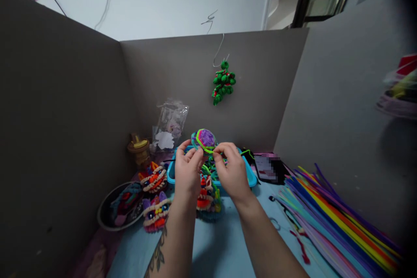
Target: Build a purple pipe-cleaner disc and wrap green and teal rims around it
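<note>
Raised over a blue basket (253,179), my left hand (188,165) has its fingers closed on the edge of a round pipe-cleaner piece (206,138). Its purple middle is ringed with pink and yellow-green, and teal shows on the left side. My right hand (232,168) pinches the yellow-green pipe cleaner at the lower right edge of this piece. A bit of yellow-green pipe cleaner (248,152) also shows beyond the right hand. Below the hands stands a colourful pipe-cleaner figure (206,200), partly hidden by my left forearm.
Pipe-cleaner faces (157,212) lie left, beside a metal bowl (106,208) with coloured pieces. A bundle of pipe cleaners (339,217) and a phone (265,168) are at the right. A green ornament (223,81) hangs on the grey partition (169,65).
</note>
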A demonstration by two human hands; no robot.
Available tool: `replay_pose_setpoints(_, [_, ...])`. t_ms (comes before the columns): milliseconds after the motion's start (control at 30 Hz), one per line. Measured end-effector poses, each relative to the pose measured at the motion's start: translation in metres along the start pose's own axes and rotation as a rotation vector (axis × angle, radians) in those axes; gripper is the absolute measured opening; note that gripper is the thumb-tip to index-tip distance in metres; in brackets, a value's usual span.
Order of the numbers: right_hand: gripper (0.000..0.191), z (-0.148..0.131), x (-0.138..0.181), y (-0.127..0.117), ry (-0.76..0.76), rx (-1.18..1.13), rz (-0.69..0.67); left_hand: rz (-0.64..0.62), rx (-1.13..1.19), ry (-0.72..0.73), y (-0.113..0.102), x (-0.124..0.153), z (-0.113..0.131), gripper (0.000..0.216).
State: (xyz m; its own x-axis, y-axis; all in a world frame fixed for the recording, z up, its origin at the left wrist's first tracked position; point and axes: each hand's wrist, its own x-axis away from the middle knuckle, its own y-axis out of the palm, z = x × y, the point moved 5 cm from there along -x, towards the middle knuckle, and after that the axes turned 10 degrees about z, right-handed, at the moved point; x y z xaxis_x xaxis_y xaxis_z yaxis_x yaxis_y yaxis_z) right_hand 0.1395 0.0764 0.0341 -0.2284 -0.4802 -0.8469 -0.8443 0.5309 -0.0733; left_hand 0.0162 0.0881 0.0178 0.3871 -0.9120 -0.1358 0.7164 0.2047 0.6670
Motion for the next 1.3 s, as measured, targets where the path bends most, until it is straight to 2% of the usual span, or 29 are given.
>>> replay_pose_setpoints(167, [0.013,0.005,0.000,-0.002,0.023,0.035,0.017,-0.024,0.015,-0.005,0.002,0.001,-0.002,0.044])
replay_pose_setpoints(233, [0.011,0.007,0.000,-0.003,0.075,0.005,0.020,-0.035,0.003,0.005,0.003,0.002,-0.003,0.043])
replay_pose_setpoints(333, [0.006,0.013,-0.001,-0.003,0.187,-0.083,0.029,-0.052,-0.012,0.032,0.003,0.002,-0.002,0.052])
replay_pose_setpoints(433, [0.005,0.014,-0.003,-0.005,0.209,-0.111,0.035,-0.109,-0.022,0.074,0.006,0.003,0.000,0.063])
replay_pose_setpoints(567, [0.010,0.016,-0.005,-0.008,0.214,-0.145,0.026,-0.159,-0.068,0.067,0.007,0.004,-0.001,0.043])
replay_pose_setpoints(800, [0.014,0.019,-0.006,-0.010,0.293,-0.234,0.029,-0.169,-0.066,0.046,0.003,0.001,-0.003,0.032])
replay_pose_setpoints(1000, [0.016,0.021,-0.005,-0.011,0.367,-0.219,0.048,-0.083,-0.125,0.101,-0.004,-0.004,-0.004,0.026])
replay_pose_setpoints(1300, [0.013,0.017,-0.007,-0.018,0.295,-0.075,0.117,-0.090,-0.126,0.052,-0.005,-0.005,-0.007,0.028])
